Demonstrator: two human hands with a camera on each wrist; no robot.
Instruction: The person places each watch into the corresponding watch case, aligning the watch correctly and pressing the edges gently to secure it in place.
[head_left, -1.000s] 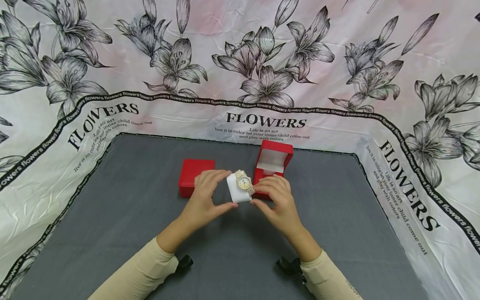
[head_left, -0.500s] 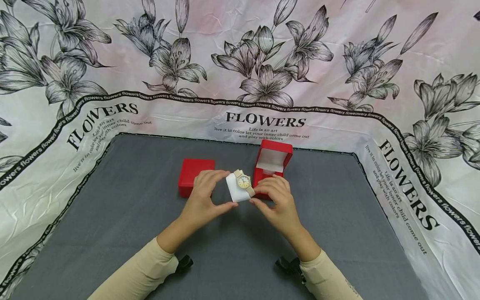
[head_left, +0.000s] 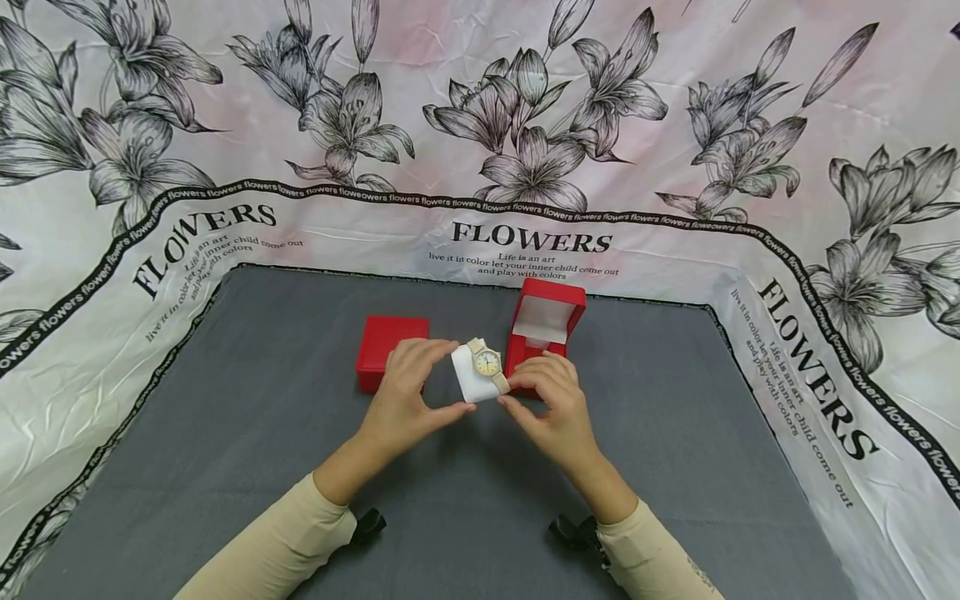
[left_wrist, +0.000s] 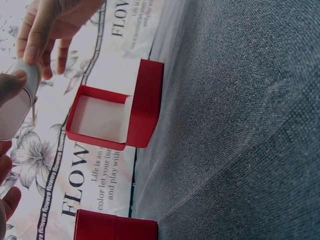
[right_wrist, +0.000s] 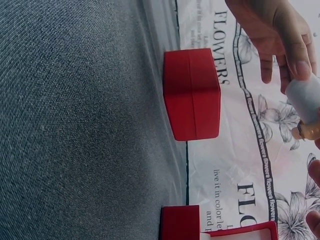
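A wristwatch with a round dial and pale strap (head_left: 487, 363) is wrapped around a small white cushion (head_left: 468, 385), held up above the table. My left hand (head_left: 401, 396) grips the cushion's left side between thumb and fingers. At the lower right end of the strap, my right hand (head_left: 557, 408) pinches the watch and cushion with thumb and fingertips. Behind the right hand stands a red watch box (head_left: 555, 293) with its lid raised and a white lining. In the right wrist view, the cushion (right_wrist: 303, 100) and the gold-toned watch edge (right_wrist: 309, 131) are partly cut off.
A second red box (head_left: 392, 337), lid down, sits behind my left hand. Both boxes rest on a grey cloth (head_left: 247, 433) bordered by a white flower-printed sheet (head_left: 360, 237). Black straps (head_left: 367, 529) show at both wrists.
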